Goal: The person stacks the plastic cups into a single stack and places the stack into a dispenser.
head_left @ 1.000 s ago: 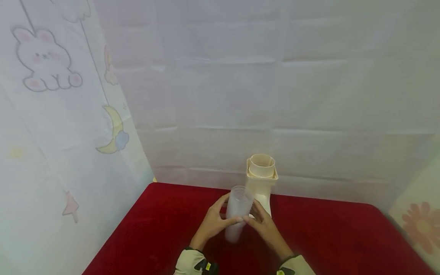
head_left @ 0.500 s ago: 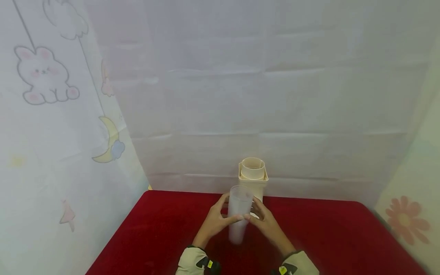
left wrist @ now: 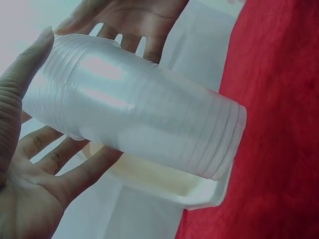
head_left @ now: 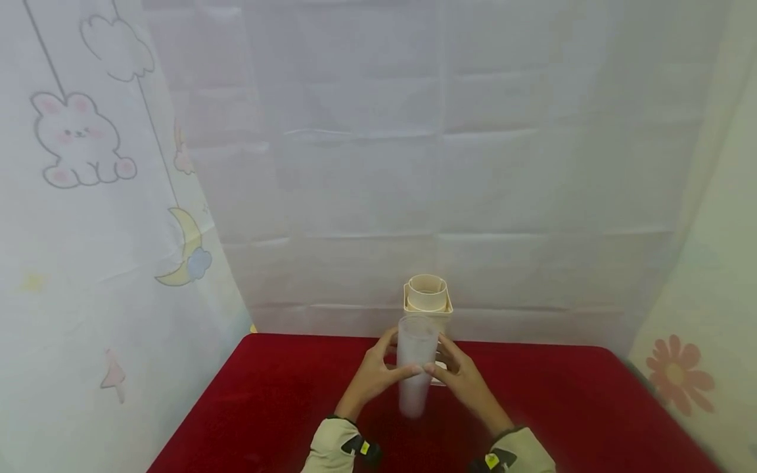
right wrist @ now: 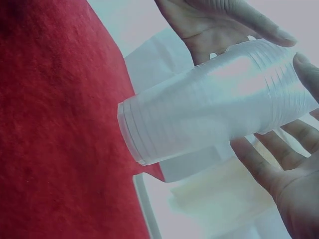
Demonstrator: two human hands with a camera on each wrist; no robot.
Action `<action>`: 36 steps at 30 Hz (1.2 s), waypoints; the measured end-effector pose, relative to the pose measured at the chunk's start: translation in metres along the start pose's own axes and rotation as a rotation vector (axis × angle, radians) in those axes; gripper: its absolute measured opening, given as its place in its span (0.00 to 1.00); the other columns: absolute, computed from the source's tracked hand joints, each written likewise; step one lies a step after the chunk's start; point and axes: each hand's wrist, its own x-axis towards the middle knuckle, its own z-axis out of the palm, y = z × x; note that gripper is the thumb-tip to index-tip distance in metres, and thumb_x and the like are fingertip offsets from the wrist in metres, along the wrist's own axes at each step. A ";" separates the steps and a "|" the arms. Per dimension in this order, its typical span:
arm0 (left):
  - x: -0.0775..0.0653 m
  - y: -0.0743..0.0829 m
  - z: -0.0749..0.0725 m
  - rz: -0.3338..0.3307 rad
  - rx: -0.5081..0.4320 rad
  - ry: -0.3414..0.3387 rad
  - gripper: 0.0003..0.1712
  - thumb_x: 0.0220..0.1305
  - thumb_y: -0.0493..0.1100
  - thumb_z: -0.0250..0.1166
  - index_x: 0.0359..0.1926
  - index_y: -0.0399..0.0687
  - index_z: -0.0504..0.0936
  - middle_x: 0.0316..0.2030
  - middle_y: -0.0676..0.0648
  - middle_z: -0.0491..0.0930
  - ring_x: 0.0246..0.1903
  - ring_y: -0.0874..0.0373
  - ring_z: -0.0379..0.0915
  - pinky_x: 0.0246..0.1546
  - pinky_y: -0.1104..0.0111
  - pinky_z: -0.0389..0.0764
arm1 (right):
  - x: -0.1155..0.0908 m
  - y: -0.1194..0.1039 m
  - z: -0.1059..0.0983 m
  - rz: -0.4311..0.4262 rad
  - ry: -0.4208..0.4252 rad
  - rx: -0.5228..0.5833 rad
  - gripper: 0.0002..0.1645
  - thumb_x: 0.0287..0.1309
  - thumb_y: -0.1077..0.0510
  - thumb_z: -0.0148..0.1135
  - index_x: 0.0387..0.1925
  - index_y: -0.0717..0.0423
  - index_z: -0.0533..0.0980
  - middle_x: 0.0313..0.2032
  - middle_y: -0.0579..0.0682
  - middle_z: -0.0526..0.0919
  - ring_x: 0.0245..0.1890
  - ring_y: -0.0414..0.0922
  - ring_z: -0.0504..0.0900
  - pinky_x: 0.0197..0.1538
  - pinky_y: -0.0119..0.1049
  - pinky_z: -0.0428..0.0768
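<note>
A tall stack of clear plastic cups (head_left: 416, 358) stands nearly upright between both hands, rims up, in the middle of the head view. My left hand (head_left: 374, 374) holds its left side, thumb in front and fingers spread behind. From the right, my right hand (head_left: 464, 380) grips it the same way, the thumbs close together. Nested cup edges show on the stack (left wrist: 144, 99) in the left wrist view. Just behind the cups is a cream plastic stand (head_left: 427, 299) with a round, open collar on top; the hands and cups hide much of its lower part.
Red cloth (head_left: 284, 394) covers the table. A pale fabric backdrop (head_left: 343, 197) hangs behind it, with printed side panels left and right. The cream stand is near the table's back edge.
The head view has shifted, so the cream stand now appears more directly behind the cups. The stack looks slightly more upright. Both hands keep hold of it.
</note>
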 end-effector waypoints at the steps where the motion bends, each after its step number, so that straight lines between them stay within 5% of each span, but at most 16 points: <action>1: 0.002 0.001 0.001 0.000 -0.001 -0.004 0.43 0.58 0.46 0.75 0.71 0.66 0.64 0.56 0.50 0.76 0.53 0.54 0.76 0.45 0.66 0.82 | 0.000 -0.001 -0.002 0.000 0.006 -0.016 0.41 0.67 0.65 0.61 0.76 0.58 0.55 0.66 0.66 0.69 0.60 0.63 0.75 0.51 0.41 0.81; 11: 0.015 0.012 0.000 0.016 -0.012 -0.016 0.43 0.58 0.50 0.75 0.72 0.64 0.64 0.60 0.48 0.75 0.54 0.52 0.76 0.44 0.63 0.82 | 0.006 -0.013 -0.013 -0.035 0.006 -0.133 0.42 0.68 0.61 0.62 0.77 0.48 0.56 0.70 0.60 0.67 0.63 0.66 0.72 0.57 0.63 0.74; 22: 0.028 0.023 0.000 0.028 0.013 -0.027 0.41 0.59 0.51 0.74 0.70 0.69 0.65 0.59 0.47 0.77 0.51 0.53 0.78 0.46 0.60 0.80 | 0.013 -0.025 -0.023 -0.055 -0.011 -0.120 0.42 0.68 0.62 0.61 0.77 0.53 0.54 0.66 0.63 0.70 0.63 0.65 0.72 0.56 0.49 0.79; 36: 0.050 0.035 -0.004 0.058 -0.011 -0.054 0.46 0.60 0.47 0.73 0.75 0.57 0.59 0.61 0.42 0.74 0.55 0.46 0.75 0.48 0.55 0.81 | 0.026 -0.046 -0.036 -0.058 0.018 -0.222 0.43 0.68 0.60 0.62 0.78 0.49 0.54 0.67 0.62 0.69 0.63 0.64 0.72 0.56 0.58 0.77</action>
